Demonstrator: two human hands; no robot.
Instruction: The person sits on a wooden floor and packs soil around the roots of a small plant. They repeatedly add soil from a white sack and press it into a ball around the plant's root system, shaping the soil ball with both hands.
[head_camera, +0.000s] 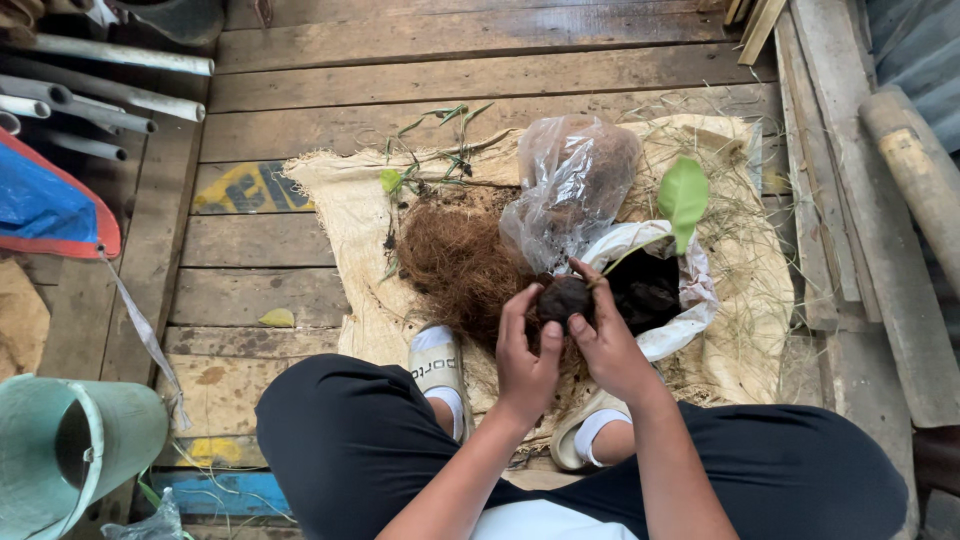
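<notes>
— Where is the soil ball (563, 298)?
— Between both hands, above the burlap sack (340, 200) on the plank floor (400, 60). The left hand (527, 355) cups it from the near side, and the right hand (608, 340) closes its grip on the far side.
— And the plant?
— A thin stem rises from the ball to a green leaf (684, 195), over the white bag of dark soil (690, 290). Coconut fibre (455, 265) lies just left.

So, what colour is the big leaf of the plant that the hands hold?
Light green: the leaf shows best in the head view.
</notes>
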